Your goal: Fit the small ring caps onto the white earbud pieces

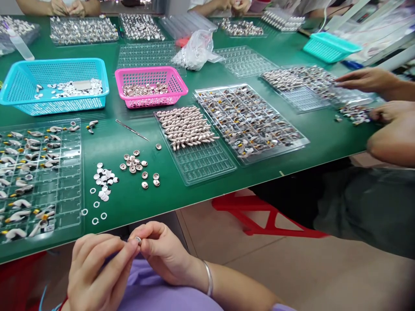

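My left hand (97,268) and my right hand (167,255) meet in front of the table's near edge. Between their fingertips is a small round metallic cap (138,240), pinched from both sides and partly hidden. On the table beyond lie loose copper-coloured caps (132,163), some hollow side up. Left of these is a pile of white round stickers (104,181), with several thin white rings (95,220) nearer the edge. A pair of metal tweezers (132,130) lies behind the caps.
A clear tray (69,172) of earpiece-like parts stands at left. Behind are a blue basket (55,103) and a pink basket (152,101). Trays of beige stems (186,125) and assembled pieces (253,119) lie to the right. A co-worker's hands (369,82) work at far right, above a red stool (269,216).
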`<state>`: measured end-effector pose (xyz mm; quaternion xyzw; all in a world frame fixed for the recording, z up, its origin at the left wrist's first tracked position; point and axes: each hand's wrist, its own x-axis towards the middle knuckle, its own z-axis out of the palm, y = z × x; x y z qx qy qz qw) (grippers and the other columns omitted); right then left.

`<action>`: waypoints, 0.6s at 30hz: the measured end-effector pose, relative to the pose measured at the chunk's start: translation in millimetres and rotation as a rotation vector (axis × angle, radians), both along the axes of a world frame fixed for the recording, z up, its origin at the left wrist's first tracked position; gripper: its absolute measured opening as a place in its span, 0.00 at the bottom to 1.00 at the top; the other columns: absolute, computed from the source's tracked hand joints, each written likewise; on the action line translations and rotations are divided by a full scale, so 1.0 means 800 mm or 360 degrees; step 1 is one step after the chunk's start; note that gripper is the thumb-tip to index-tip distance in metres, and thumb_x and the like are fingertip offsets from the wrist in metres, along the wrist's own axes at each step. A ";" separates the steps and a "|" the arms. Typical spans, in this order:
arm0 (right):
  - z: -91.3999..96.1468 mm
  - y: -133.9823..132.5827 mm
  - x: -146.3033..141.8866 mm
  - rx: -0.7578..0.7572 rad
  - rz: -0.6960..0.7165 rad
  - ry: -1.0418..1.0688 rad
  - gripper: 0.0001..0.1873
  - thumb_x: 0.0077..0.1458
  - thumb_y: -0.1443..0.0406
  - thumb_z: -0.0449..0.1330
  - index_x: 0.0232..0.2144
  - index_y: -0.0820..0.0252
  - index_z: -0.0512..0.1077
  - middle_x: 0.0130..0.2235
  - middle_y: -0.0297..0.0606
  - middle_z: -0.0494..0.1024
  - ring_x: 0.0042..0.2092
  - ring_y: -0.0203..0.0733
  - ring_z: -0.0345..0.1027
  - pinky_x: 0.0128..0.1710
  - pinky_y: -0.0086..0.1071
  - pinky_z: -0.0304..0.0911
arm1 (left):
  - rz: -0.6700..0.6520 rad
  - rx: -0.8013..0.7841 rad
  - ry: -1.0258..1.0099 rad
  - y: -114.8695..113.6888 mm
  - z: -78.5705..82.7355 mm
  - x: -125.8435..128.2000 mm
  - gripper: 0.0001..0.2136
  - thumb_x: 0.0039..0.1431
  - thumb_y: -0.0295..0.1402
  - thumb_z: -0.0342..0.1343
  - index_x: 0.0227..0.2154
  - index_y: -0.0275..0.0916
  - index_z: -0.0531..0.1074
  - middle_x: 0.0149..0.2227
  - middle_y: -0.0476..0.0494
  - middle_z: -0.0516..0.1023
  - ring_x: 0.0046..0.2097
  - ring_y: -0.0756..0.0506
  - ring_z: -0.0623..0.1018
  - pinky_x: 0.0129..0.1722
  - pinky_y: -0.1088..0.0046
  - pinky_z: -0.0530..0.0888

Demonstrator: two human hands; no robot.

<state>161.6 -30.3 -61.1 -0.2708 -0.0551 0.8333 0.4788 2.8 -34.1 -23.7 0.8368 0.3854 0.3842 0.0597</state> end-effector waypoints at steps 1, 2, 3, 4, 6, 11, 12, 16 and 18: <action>0.000 0.000 0.000 0.0006 -0.0008 -0.0020 0.14 0.31 0.63 0.80 0.22 0.58 0.81 0.28 0.32 0.83 0.30 0.33 0.75 0.36 0.28 0.70 | -0.0017 -0.0001 -0.0011 0.000 -0.001 0.000 0.13 0.56 0.16 0.60 0.41 0.36 0.78 0.34 0.45 0.78 0.38 0.46 0.77 0.39 0.66 0.72; 0.001 0.001 0.000 0.0010 -0.0015 -0.0033 0.14 0.31 0.63 0.80 0.22 0.58 0.80 0.28 0.32 0.83 0.30 0.34 0.75 0.36 0.29 0.70 | -0.0034 -0.0003 -0.0021 0.000 -0.002 -0.001 0.13 0.56 0.15 0.60 0.41 0.36 0.78 0.34 0.45 0.78 0.38 0.46 0.78 0.39 0.66 0.72; 0.001 0.001 0.000 0.0013 -0.0023 -0.0039 0.14 0.30 0.63 0.80 0.21 0.57 0.80 0.28 0.32 0.83 0.31 0.34 0.75 0.37 0.29 0.70 | -0.0053 -0.0006 -0.0028 0.001 -0.003 -0.002 0.13 0.55 0.15 0.60 0.41 0.35 0.78 0.35 0.45 0.78 0.38 0.46 0.78 0.39 0.66 0.72; 0.001 0.001 0.001 0.0018 -0.0027 -0.0040 0.14 0.31 0.63 0.80 0.21 0.57 0.80 0.28 0.32 0.83 0.31 0.34 0.75 0.37 0.29 0.70 | -0.0071 -0.0006 -0.0034 0.001 -0.004 -0.002 0.14 0.55 0.14 0.60 0.41 0.34 0.78 0.35 0.45 0.78 0.39 0.46 0.78 0.39 0.66 0.72; 0.001 0.002 0.002 0.0032 -0.0028 -0.0033 0.13 0.32 0.63 0.80 0.22 0.57 0.80 0.28 0.32 0.84 0.31 0.33 0.75 0.37 0.29 0.69 | -0.0106 -0.0012 -0.0028 0.003 -0.006 -0.003 0.14 0.55 0.14 0.60 0.42 0.33 0.78 0.36 0.44 0.78 0.40 0.46 0.78 0.39 0.66 0.72; -0.001 0.002 0.003 0.0070 -0.0006 -0.0036 0.14 0.34 0.62 0.79 0.24 0.58 0.80 0.29 0.31 0.83 0.31 0.32 0.75 0.38 0.29 0.69 | -0.0076 -0.0036 -0.0095 0.006 -0.008 -0.001 0.16 0.54 0.15 0.61 0.44 0.36 0.78 0.36 0.45 0.78 0.40 0.46 0.78 0.39 0.66 0.72; -0.002 0.003 0.004 0.0085 -0.0010 -0.0048 0.15 0.34 0.62 0.79 0.24 0.58 0.79 0.30 0.31 0.83 0.32 0.33 0.75 0.39 0.29 0.69 | -0.0030 -0.0042 -0.0151 0.005 -0.008 0.000 0.17 0.54 0.15 0.62 0.45 0.36 0.78 0.36 0.46 0.78 0.39 0.46 0.78 0.39 0.67 0.72; -0.003 0.006 0.008 0.0205 -0.0018 -0.0164 0.18 0.35 0.63 0.79 0.26 0.59 0.75 0.30 0.31 0.82 0.32 0.34 0.74 0.38 0.30 0.70 | 0.0069 -0.0252 -0.0302 0.004 -0.008 0.004 0.19 0.55 0.17 0.62 0.48 0.39 0.76 0.37 0.47 0.77 0.37 0.48 0.77 0.36 0.72 0.75; -0.001 0.008 0.012 0.0309 0.0002 -0.0292 0.19 0.36 0.65 0.78 0.28 0.59 0.73 0.31 0.31 0.81 0.32 0.34 0.74 0.36 0.29 0.69 | 0.0023 -0.0392 -0.0293 0.005 -0.007 0.003 0.18 0.58 0.18 0.59 0.49 0.41 0.76 0.36 0.48 0.75 0.37 0.49 0.77 0.34 0.75 0.76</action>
